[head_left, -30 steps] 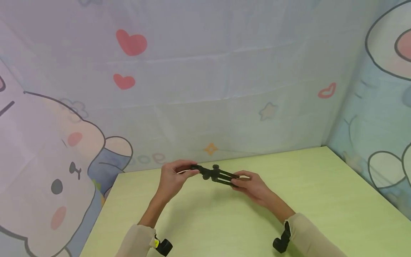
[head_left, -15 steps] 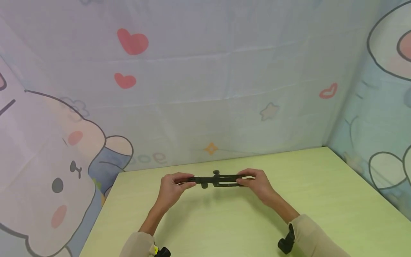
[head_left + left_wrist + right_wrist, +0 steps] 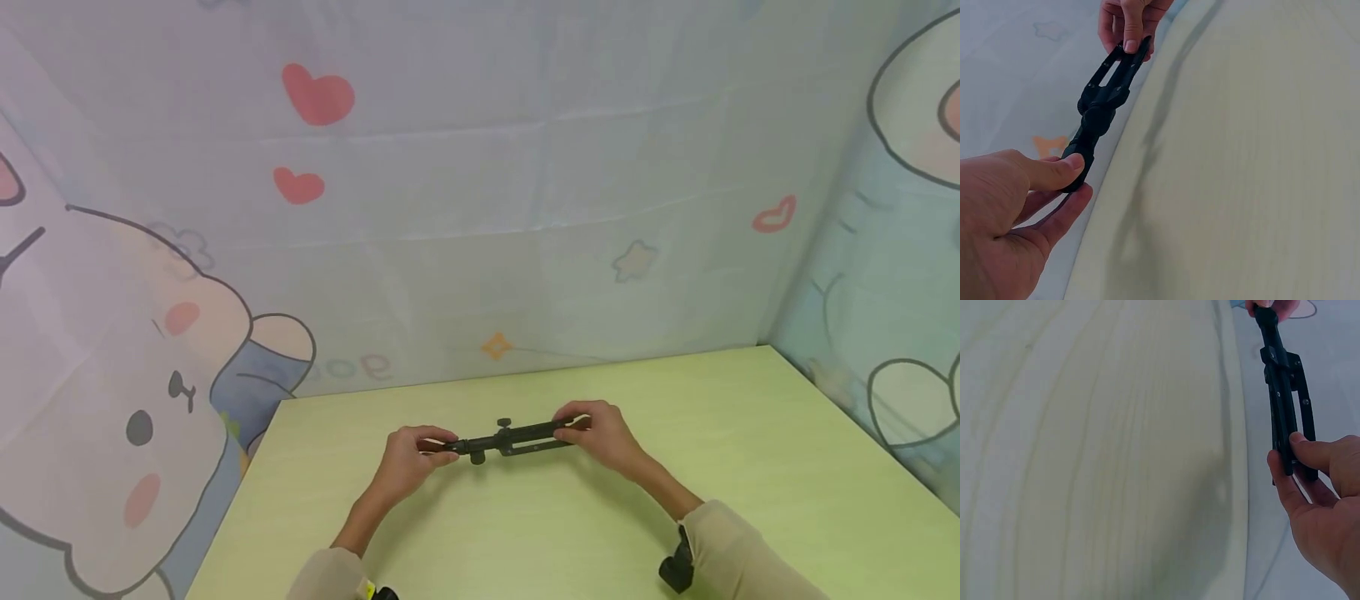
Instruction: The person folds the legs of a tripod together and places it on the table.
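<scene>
A small black tripod point(image 3: 504, 438) with two knobs is held level above the table, one hand at each end. My left hand point(image 3: 407, 462) pinches its narrow head end between thumb and fingers. At the other end my right hand point(image 3: 603, 437) pinches the slim legs. In the left wrist view the tripod point(image 3: 1099, 112) runs away from the left thumb, and a gap shows between its legs. The right wrist view has the right hand point(image 3: 1329, 500) with its thumb and fingers on the leg ends; the legs lie nearly side by side.
Below the hands is a pale yellow-green table point(image 3: 487, 533), on which shadows fall. A printed cloth backdrop point(image 3: 465, 192) with hearts and cartoon animals rises behind the table's back edge and at both sides.
Both hands have brought the tripod lower and nearer. Its left end has dropped and its right end has risen slightly, so it now slopes the other way. Both grips stay on.
</scene>
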`<state>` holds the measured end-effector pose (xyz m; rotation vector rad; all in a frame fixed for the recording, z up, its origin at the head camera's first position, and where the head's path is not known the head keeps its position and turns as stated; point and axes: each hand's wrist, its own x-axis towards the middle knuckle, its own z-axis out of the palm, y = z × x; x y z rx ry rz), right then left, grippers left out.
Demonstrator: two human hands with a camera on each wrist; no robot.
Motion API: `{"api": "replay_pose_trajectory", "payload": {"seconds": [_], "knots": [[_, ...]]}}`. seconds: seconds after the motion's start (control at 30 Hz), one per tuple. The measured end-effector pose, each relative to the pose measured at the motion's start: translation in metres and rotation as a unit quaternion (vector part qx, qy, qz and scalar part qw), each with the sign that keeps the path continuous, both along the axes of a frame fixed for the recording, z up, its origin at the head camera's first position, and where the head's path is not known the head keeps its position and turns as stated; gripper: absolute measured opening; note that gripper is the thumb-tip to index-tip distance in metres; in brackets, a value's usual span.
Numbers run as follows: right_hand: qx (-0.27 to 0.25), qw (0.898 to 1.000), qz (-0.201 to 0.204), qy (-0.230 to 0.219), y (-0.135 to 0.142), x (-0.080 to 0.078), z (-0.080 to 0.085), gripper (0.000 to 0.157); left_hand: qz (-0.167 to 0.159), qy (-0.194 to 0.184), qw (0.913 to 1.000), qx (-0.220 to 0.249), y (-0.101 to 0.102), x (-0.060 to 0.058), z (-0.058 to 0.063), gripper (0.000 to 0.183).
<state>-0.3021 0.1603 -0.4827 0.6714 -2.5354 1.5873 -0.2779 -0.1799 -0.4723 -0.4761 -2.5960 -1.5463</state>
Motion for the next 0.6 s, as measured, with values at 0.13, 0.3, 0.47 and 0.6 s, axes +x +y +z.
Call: {"api": "replay_pose_trajectory", "payload": {"seconds": [0.13,0.3,0.47,0.6], "knots": [[0.028,1.0,0.004,0.008,0.0,-0.002,-0.006,0.015,-0.033,-0.005,0.9993,-0.015,0.0,0.0,-0.006,0.018],[0.051,0.998,0.023,0.028,0.002,-0.004,-0.012,0.012,-0.05,-0.007,0.9978,-0.043,0.002,0.0,-0.01,0.019],[0.062,0.997,0.037,0.029,0.003,-0.003,-0.015,0.013,-0.053,-0.004,0.9971,-0.054,0.005,0.0,-0.013,0.02],[0.066,0.996,0.049,0.033,0.003,-0.002,-0.016,0.012,-0.057,0.005,0.9965,-0.061,0.007,0.0,-0.015,0.019]]}}
